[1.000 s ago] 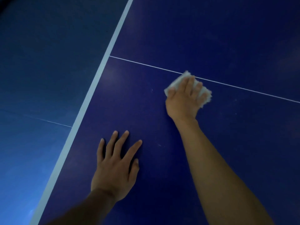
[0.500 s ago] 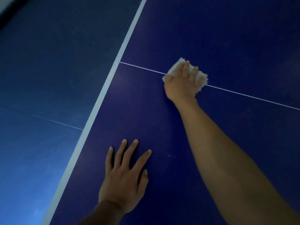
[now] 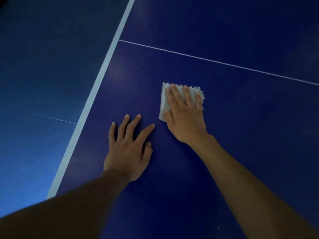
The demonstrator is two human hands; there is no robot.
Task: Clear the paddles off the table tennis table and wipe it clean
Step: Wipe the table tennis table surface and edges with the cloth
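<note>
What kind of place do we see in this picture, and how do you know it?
Probably a table tennis area, likely indoors. The dark blue table top has a white edge stripe and a thin white line across it. A blue floor lies beyond the edge.

Dim light. Blue floor, brighter toward lower left; thin pale line crossing it.

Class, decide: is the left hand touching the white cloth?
Apart. The head view shows a strip of blue table between the left hand and the cloth.
</note>
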